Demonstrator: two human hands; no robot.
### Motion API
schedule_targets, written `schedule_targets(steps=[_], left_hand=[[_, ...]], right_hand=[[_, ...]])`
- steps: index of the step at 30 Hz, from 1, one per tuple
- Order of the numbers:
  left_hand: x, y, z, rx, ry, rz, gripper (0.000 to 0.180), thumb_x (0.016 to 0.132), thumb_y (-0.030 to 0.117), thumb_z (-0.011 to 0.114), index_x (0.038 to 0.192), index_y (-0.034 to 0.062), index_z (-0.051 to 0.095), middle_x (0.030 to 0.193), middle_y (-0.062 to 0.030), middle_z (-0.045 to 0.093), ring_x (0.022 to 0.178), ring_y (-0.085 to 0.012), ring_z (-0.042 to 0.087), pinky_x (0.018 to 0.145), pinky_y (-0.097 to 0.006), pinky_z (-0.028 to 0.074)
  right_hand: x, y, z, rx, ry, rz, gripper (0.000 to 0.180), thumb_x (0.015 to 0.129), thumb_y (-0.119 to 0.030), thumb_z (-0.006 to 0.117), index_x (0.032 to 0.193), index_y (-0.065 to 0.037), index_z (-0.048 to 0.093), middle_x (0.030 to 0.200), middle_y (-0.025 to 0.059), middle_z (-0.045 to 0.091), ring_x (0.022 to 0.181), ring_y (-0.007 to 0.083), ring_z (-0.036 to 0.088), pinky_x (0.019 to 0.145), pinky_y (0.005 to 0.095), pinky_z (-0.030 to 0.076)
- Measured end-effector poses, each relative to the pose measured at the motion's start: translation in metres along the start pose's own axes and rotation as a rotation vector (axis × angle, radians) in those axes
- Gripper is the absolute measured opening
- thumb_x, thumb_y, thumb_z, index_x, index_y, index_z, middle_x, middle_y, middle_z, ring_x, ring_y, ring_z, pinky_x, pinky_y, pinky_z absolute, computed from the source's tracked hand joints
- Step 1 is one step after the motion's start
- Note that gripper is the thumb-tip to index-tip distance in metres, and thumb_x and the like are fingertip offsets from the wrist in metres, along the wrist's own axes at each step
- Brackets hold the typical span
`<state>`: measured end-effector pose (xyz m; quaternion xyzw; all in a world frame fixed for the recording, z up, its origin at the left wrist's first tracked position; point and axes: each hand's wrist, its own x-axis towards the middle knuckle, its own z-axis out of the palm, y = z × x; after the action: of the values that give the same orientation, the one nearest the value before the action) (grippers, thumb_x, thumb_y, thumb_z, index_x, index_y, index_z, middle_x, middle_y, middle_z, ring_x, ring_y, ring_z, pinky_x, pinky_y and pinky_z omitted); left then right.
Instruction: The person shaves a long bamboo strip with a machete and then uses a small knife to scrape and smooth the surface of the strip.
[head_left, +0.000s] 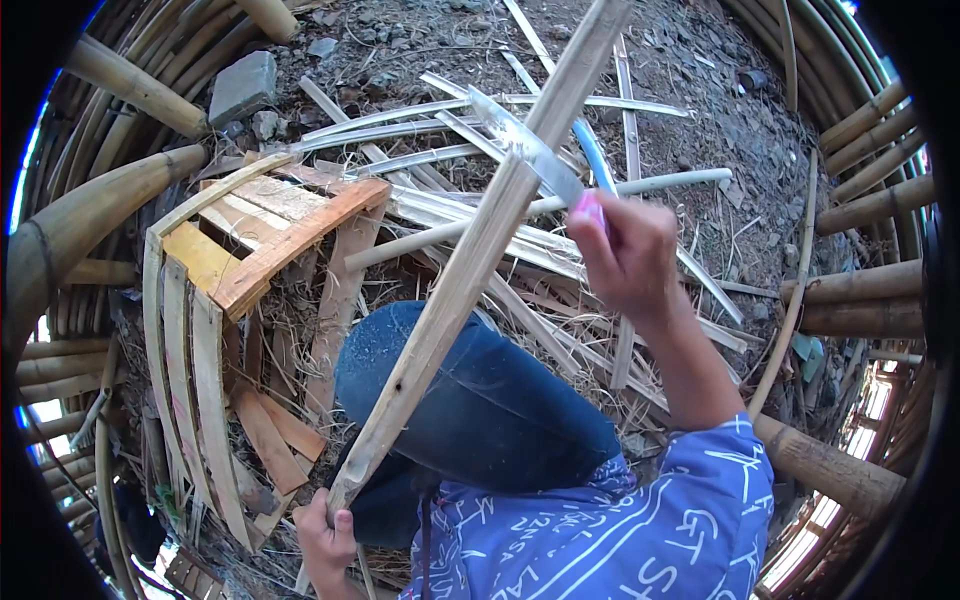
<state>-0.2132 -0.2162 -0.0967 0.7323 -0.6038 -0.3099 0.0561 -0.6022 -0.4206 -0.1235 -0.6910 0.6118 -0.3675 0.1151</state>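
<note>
Shaving the bamboo strip at frame centre, right hand fist-tight around the knife, left hand clenching the strip's lower end steady.

The one view comes from a head-worn fisheye camera, looking steeply down and close over the person's knee at frame centre. Straight bamboo poles bend along the rim, and black corners ring the picture.
</note>
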Motion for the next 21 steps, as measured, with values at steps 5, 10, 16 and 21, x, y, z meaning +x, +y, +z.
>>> schedule_targets(steps=[5,10,16,21], left_hand=[[-0.001,-0.010,0.005,-0.127,-0.006,0.029,0.059,0.086,0.051,0.053,0.093,-0.0069,0.060,0.065,-0.0168,0.054,0.066,-0.0298,0.052,0.061,-0.039,0.039],[0.001,-0.009,-0.001,-0.648,-0.065,0.029,0.059,0.089,0.053,0.053,0.086,-0.0054,0.057,0.054,0.0000,0.042,0.042,-0.0102,0.035,0.041,-0.025,0.026],[0.005,0.001,-0.010,-1.017,0.181,-0.040,0.043,0.099,0.039,0.043,0.073,0.0049,0.044,0.054,0.0043,0.033,0.043,-0.0041,0.030,0.040,-0.020,0.024],[-0.001,-0.009,-0.013,-0.726,0.138,-0.070,0.043,0.099,0.039,0.045,0.073,0.0054,0.045,0.053,0.0045,0.037,0.044,-0.0034,0.032,0.041,-0.021,0.023]], right_hand=[[-0.004,0.004,0.004,0.136,0.153,-0.043,0.033,0.091,-0.023,0.057,0.067,-0.001,0.061,0.049,0.0093,0.052,0.041,0.0165,0.051,0.041,0.0300,0.037],[-0.030,-0.036,0.006,0.567,0.048,0.000,0.045,0.085,-0.036,0.068,0.062,-0.004,0.048,0.048,-0.0012,0.036,0.045,0.0085,0.029,0.042,0.0255,0.025],[-0.038,-0.092,0.019,0.386,-0.329,-0.009,0.053,0.057,-0.043,0.087,0.068,-0.007,0.050,0.056,0.0024,0.039,0.048,0.0154,0.045,0.045,0.0289,0.036],[-0.016,-0.105,0.028,0.110,-0.281,-0.266,0.055,0.056,-0.037,0.086,0.082,-0.001,0.053,0.081,0.0126,0.054,0.072,0.0333,0.056,0.064,0.0403,0.046]])
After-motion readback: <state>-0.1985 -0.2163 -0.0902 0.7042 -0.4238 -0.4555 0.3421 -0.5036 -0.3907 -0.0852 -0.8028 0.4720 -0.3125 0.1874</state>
